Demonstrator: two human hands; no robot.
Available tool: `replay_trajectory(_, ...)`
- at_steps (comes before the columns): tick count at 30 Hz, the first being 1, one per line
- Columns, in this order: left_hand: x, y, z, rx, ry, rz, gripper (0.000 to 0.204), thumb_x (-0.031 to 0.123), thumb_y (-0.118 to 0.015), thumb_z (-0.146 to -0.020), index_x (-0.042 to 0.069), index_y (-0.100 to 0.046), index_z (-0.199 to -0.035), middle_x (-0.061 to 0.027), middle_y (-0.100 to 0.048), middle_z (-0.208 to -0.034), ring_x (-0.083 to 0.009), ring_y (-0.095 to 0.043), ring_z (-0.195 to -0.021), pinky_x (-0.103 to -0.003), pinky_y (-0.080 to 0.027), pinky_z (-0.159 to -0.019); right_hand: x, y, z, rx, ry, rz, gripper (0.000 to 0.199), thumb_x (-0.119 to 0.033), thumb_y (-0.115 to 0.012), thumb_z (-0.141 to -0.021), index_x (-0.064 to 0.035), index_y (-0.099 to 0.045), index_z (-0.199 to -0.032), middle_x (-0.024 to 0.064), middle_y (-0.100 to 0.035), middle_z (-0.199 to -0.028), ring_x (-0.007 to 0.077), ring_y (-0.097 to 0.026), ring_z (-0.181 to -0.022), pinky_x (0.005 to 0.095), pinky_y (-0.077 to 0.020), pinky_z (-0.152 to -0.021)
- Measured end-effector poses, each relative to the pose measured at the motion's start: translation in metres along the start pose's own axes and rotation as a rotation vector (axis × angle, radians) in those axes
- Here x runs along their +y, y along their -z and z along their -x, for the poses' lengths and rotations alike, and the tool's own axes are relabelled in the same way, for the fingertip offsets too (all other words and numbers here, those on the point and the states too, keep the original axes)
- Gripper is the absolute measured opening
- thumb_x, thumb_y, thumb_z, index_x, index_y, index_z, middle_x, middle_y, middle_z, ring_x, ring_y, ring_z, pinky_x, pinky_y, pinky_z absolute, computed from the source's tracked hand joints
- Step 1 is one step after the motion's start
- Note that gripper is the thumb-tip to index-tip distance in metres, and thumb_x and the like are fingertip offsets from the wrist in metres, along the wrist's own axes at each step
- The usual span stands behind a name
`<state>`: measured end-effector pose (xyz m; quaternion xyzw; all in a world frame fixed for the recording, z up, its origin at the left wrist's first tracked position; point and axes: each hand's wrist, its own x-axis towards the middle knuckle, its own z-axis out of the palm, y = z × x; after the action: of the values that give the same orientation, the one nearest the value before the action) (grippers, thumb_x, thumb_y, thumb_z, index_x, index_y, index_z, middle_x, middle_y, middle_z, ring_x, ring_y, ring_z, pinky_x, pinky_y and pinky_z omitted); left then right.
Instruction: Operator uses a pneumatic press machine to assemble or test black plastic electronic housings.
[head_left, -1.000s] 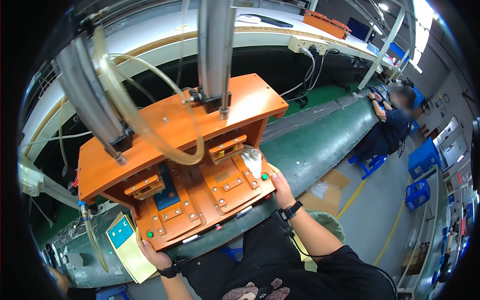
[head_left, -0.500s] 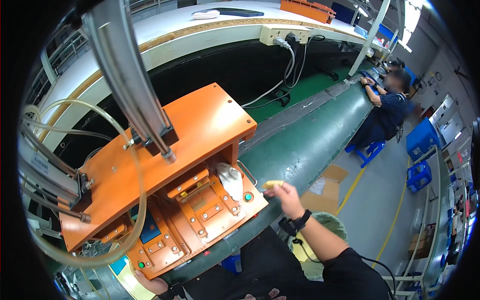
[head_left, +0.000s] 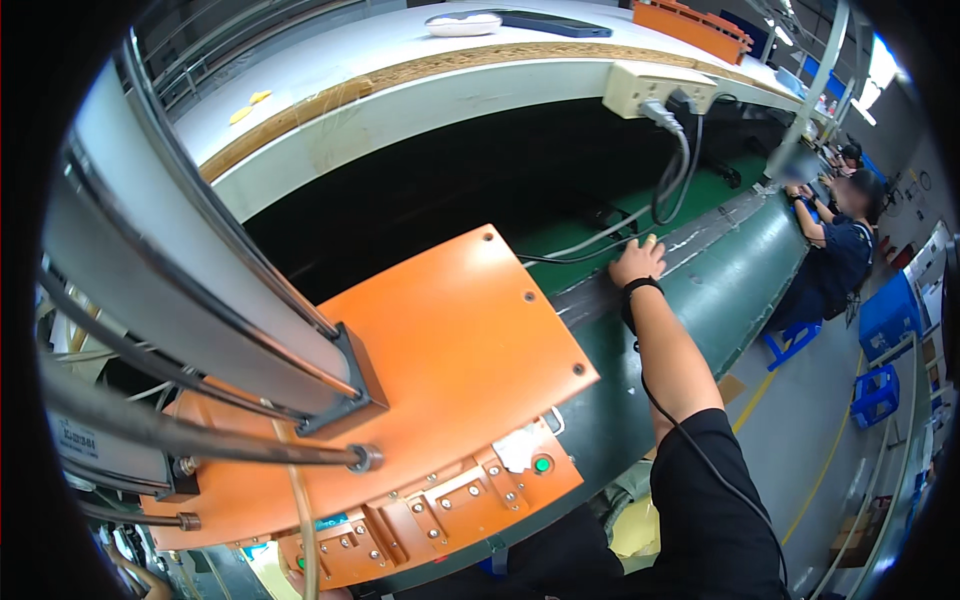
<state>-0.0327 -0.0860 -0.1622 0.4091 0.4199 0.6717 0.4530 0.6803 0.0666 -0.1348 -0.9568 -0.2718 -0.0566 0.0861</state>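
My right hand (head_left: pixel 640 262) reaches out over the far edge of the green work surface (head_left: pixel 700 285), next to a dark cable. Its fingers are spread, and a yellowish covering or bit shows at a fingertip. A black band circles that wrist. My left hand (head_left: pixel 298 584) shows only in part at the lower edge, by the front left corner of the orange press fixture (head_left: pixel 470 320); its fingers are mostly hidden. On the fixture's base (head_left: pixel 430 520) are screwed-down blocks, a green button (head_left: pixel 542 465) and a white cloth (head_left: pixel 517 450).
Large metal cylinders (head_left: pixel 210 260) and a clear hose (head_left: pixel 305 520) rise at the left. A white shelf (head_left: pixel 330 50) bears small yellow pieces (head_left: pixel 250 107) and a dark flat device (head_left: pixel 555 24). Below it hangs a power strip (head_left: pixel 655 88). A co-worker (head_left: pixel 835 240) sits at the far right.
My right hand has moved forward from beside the fixture's base, where it pinched a small yellowish piece, and its fingers have spread. The view has shifted, bringing the press top closer.
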Motion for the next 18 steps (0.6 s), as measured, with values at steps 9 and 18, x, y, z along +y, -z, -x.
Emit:
replay_trajectory(9,-0.082,0.129,0.001,0.14,-0.61,-1.079,0.06,0.043,-0.046,-0.099,-0.008,-0.05,-0.129,-0.021,-0.062,-0.122,-0.0336,-0.061,-0.11,-0.043,-0.05,-0.095,-0.011,-0.039,-0.044,0.149,0.27,-0.123,0.03,-0.034,-0.075,-0.078,-0.0096,-0.073,-0.094,0.02,-0.064,-0.114,0.0387,-0.06,-0.107,0.0473,-0.0496,-0.092)
replay_trajectory(18,-0.016,-0.007,0.002,0.125,0.008,-0.027,0.057,0.04,-0.041,-0.099,-0.003,-0.046,-0.136,-0.0206,-0.05,-0.137,-0.0328,-0.054,-0.121,-0.045,-0.044,-0.103,0.053,0.044,0.037,-0.098,-0.193,-1.316,0.019,-0.021,-0.067,-0.084,-0.0043,-0.059,-0.086,0.0039,-0.061,-0.072,0.0188,-0.058,-0.06,0.0338,-0.0459,-0.053)
